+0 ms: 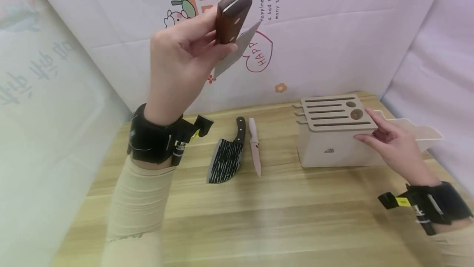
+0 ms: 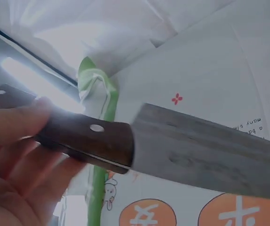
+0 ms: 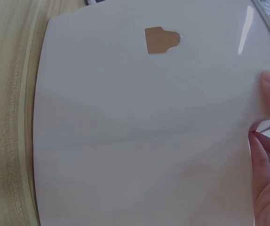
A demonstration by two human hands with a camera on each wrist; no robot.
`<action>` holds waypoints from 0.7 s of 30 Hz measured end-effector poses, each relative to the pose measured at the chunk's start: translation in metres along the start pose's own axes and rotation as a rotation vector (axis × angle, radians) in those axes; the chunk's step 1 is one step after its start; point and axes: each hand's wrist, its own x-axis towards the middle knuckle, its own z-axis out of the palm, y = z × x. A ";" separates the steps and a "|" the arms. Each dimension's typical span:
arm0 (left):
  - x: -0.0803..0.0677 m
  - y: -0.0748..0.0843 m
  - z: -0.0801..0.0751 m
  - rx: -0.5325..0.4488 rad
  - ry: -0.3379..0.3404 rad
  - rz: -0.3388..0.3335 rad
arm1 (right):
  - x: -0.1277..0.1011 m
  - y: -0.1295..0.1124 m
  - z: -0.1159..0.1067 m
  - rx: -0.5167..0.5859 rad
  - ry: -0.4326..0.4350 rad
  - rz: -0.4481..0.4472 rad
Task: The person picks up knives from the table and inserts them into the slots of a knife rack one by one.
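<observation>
Left wrist view crops the tip of the held knife (image 2: 154, 143).

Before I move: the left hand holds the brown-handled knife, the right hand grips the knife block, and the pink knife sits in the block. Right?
Not quite: the pink knife isn't in the knife block. The head view shows it lying on the table, beside the black cleaver. The rest is right.

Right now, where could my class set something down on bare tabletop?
The tabletop is bare between the forearms, and in a narrower strip between the pink knife and knife block. Crowded: the cleaver beside that knife; the block's corner, held by the right hand.
</observation>
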 end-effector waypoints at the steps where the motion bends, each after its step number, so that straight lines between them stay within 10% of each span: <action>1: 0.001 -0.002 0.004 -0.050 0.028 0.045 | -0.001 0.000 -0.001 -0.025 0.004 0.005; 6: 0.015 -0.005 0.022 -0.368 0.182 0.138 | -0.003 0.000 0.004 -0.098 0.003 -0.015; 11: 0.028 -0.004 0.042 -0.621 0.278 -0.028 | -0.001 0.003 0.010 -0.099 -0.006 -0.071; 21: 0.025 -0.015 0.090 -0.613 0.146 -0.161 | -0.010 0.006 0.002 -0.104 0.023 -0.048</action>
